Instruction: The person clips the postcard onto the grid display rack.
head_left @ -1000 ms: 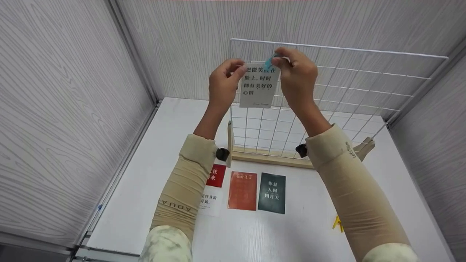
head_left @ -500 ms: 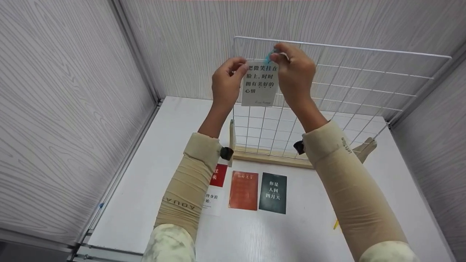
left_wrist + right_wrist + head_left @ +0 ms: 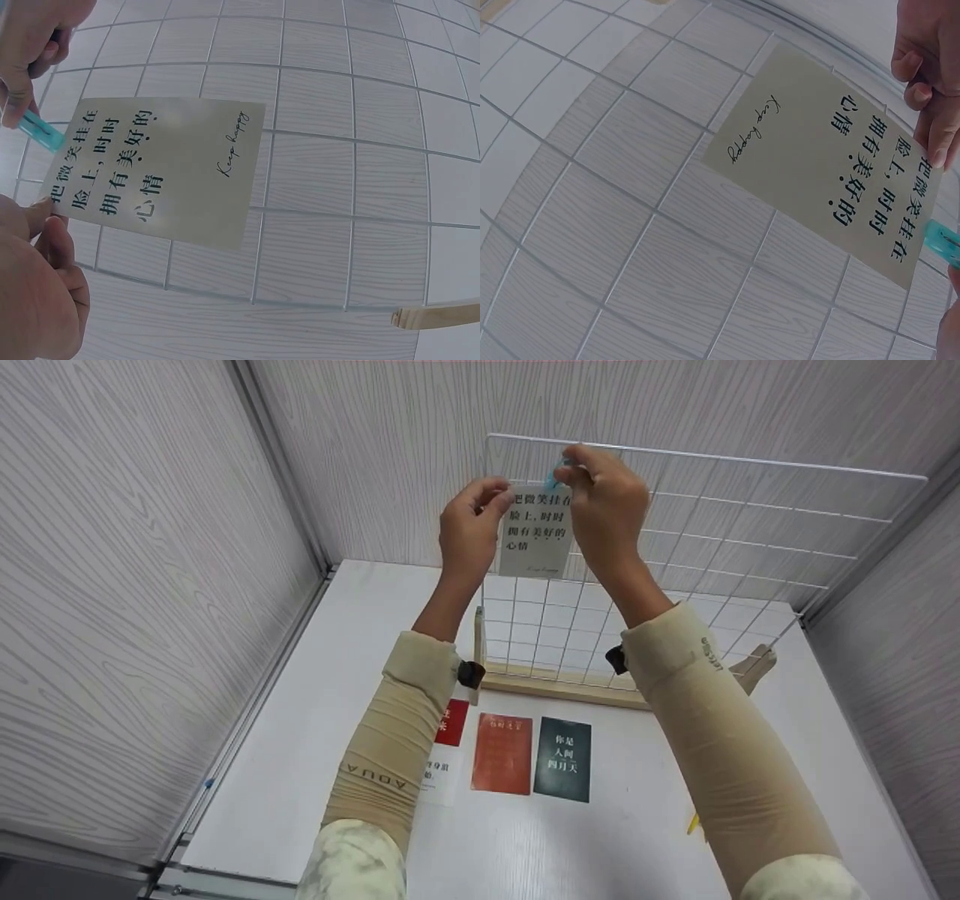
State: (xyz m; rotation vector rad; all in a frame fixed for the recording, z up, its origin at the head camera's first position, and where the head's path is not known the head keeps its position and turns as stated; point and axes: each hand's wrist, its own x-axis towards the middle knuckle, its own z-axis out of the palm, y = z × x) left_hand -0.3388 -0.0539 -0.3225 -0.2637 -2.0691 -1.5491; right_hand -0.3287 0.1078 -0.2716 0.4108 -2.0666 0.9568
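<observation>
A pale card (image 3: 534, 536) printed with dark characters and "Keep happy" hangs upright in front of a white wire grid (image 3: 712, 517), near its upper left. My left hand (image 3: 472, 529) pinches the card's upper left corner between thumb and fingers. My right hand (image 3: 611, 502) pinches a light-blue clothespin (image 3: 41, 133) at the card's top edge, right of the middle. In the right wrist view the clothespin (image 3: 943, 241) meets that edge, overlapping a grid wire behind. Its handle end is largely covered by my fingers.
Wooden feet (image 3: 750, 667) and a wooden bar (image 3: 562, 686) support the grid on a white table (image 3: 262, 750). An orange-red card (image 3: 501, 754) and a dark green card (image 3: 562, 757) lie there. My left sleeve partly covers two more cards. A yellow object (image 3: 692, 823) peeks out beside my right sleeve.
Both hands have moved slightly up and right with the card. The clothespin has shifted up, uncovering characters on the card's top line. The yellow clip is now mostly behind my right sleeve.
</observation>
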